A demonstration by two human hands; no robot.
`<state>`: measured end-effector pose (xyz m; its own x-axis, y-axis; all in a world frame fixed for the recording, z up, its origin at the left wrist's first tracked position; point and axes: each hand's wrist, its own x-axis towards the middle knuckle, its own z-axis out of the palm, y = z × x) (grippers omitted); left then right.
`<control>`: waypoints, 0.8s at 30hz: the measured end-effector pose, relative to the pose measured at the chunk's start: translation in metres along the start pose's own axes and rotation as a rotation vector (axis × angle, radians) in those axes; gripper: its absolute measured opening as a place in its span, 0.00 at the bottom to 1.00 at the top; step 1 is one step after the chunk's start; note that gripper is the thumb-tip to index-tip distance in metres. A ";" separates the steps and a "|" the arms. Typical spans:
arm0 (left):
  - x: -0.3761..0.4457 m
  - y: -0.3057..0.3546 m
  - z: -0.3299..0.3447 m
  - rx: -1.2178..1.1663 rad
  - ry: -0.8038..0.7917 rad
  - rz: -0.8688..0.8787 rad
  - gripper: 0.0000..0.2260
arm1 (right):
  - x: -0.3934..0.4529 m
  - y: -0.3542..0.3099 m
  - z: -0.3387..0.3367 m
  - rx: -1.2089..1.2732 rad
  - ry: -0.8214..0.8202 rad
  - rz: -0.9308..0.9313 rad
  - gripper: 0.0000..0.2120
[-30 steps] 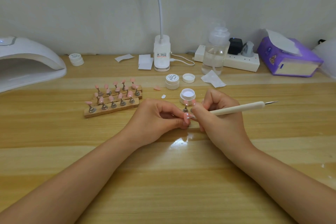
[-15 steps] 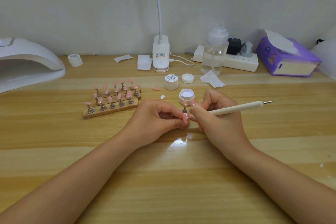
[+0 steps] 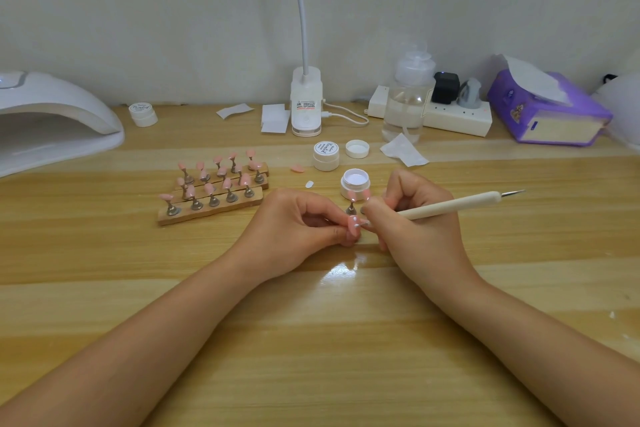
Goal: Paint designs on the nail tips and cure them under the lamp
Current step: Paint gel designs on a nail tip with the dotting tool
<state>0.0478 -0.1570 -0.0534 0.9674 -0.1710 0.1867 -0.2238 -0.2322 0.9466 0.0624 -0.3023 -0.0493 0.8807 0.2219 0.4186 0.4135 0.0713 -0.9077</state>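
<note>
My left hand (image 3: 298,229) pinches a pink nail tip (image 3: 354,224) on its small stand, low over the table. My right hand (image 3: 412,229) grips a cream dotting pen (image 3: 450,206) like a pencil, its lower point touching the tip, where white marks show. An open jar of white gel (image 3: 355,183) stands just behind the hands, with another pink tip on a metal stand (image 3: 351,208) in front of it. A wooden rack (image 3: 211,206) with several pink tips on stands lies to the left. The white curing lamp (image 3: 52,121) sits at the far left.
A closed white jar (image 3: 326,156), a loose lid (image 3: 357,148) and a stray pink tip (image 3: 297,168) lie behind the open jar. At the back stand a desk lamp base (image 3: 306,104), a clear bottle (image 3: 408,97), a power strip (image 3: 457,118) and a purple tissue box (image 3: 550,111).
Both hands stay in place on the nail tip; the pen shifts only slightly.
</note>
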 end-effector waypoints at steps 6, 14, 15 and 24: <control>0.000 0.000 -0.001 0.007 -0.004 0.005 0.09 | 0.000 -0.001 0.000 -0.002 -0.014 -0.009 0.20; 0.000 0.000 -0.001 0.017 -0.003 0.012 0.09 | 0.000 0.000 0.001 0.003 -0.007 -0.003 0.21; 0.000 0.000 -0.001 0.017 -0.003 0.011 0.09 | 0.000 0.000 0.001 0.002 -0.009 -0.005 0.21; 0.000 -0.001 -0.001 0.009 0.001 0.004 0.09 | 0.001 0.003 0.000 -0.016 0.012 -0.001 0.20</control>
<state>0.0484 -0.1557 -0.0543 0.9666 -0.1707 0.1912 -0.2290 -0.2404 0.9433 0.0650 -0.3020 -0.0517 0.8829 0.2101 0.4199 0.4178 0.0564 -0.9068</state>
